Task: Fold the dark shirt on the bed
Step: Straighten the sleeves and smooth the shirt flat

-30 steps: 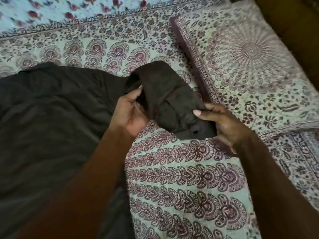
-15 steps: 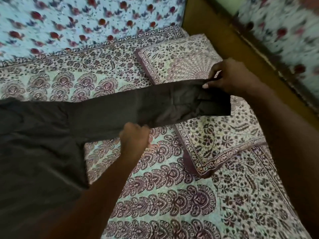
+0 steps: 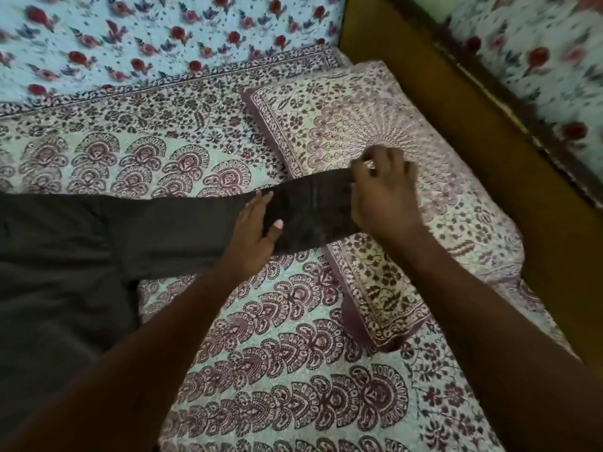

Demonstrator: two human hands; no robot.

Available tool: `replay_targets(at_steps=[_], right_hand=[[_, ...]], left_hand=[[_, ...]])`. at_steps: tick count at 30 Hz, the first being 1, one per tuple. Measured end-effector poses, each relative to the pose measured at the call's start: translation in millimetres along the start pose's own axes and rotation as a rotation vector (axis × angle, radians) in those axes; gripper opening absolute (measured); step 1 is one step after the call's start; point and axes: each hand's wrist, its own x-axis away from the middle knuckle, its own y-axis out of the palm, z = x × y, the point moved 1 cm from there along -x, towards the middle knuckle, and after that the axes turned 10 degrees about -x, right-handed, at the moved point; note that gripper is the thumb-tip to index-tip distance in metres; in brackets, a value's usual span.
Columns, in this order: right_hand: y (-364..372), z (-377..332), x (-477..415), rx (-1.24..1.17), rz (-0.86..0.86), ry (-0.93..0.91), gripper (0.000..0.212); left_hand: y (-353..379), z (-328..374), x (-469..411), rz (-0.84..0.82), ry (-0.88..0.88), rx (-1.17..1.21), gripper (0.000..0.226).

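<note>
Head view: a dark shirt (image 3: 81, 272) sleeve (image 3: 182, 223) stretched across the bed (image 3: 293, 370).
The shirt body lies at the bed's left, and the sleeve reaches onto the pillow (image 3: 375, 125) edge. The left hand (image 3: 254, 236) presses flat on the sleeve with straight fingers. The right hand (image 3: 385, 197) pinches the sleeve's end.

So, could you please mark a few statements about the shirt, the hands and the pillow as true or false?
1. The left hand lies flat on the sleeve. True.
2. The sleeve is folded back to the left. False: it stretches right from the shirt toward the pillow.
3. The right hand holds the sleeve's end. True.
4. The pillow lies on top of the sleeve. False: the sleeve's end rests on the pillow.
</note>
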Motion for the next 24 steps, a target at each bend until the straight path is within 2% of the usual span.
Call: replay_targets(at_steps=[2,3,5,7,9,11,14,18,21,24], right_hand=[[25.2,-35.4,8.5,0.034,-0.191,-0.229,0.056],[36.9,-52.4,11.4,0.05,-0.298,-0.255,0.058],[57.9,-81.5,12.5,0.088,-0.458,-0.176,0.057],[73.7,-107.8,10.1,0.099,-0.505,-0.107,0.061],[91.8,-143.3,3.3,0.086,-0.471,-0.118,0.066],[108.1,-188.7,-3.5,-0.036,-0.38,-0.185,0.068],[135.1,-272.0,-17.7,-0.266,-0.459,-0.309,0.067],[179.4,-371.1,-31.4,-0.418,-0.445,-0.431,0.064],[221.7,-388.1,-28.4,-0.4,-0.419,-0.348,0.063],[235.3,-350.7,-27.3,-0.291,-0.309,-0.247,0.064]], left_hand=[[-12.3,-12.8,9.7,0.135,-0.009,-0.118,0.055],[-21.5,-23.4,18.1,0.185,-0.032,-0.196,0.05],[-46.4,-54.7,35.9,0.27,-0.088,-0.365,0.046],[-73.6,-92.7,52.6,0.32,-0.157,-0.513,0.045],[-100.9,-137.6,70.4,0.349,-0.27,-0.627,0.047],[-126.4,-179.6,88.4,0.408,-0.397,-0.701,0.054],[-147.4,-233.7,108.1,0.431,-0.579,-0.681,0.062],[-138.3,-274.0,117.4,0.333,-0.551,-0.655,0.063],[-129.7,-281.0,117.7,0.381,-0.544,-0.666,0.06],[-131.2,-281.2,116.7,0.415,-0.542,-0.678,0.06]])
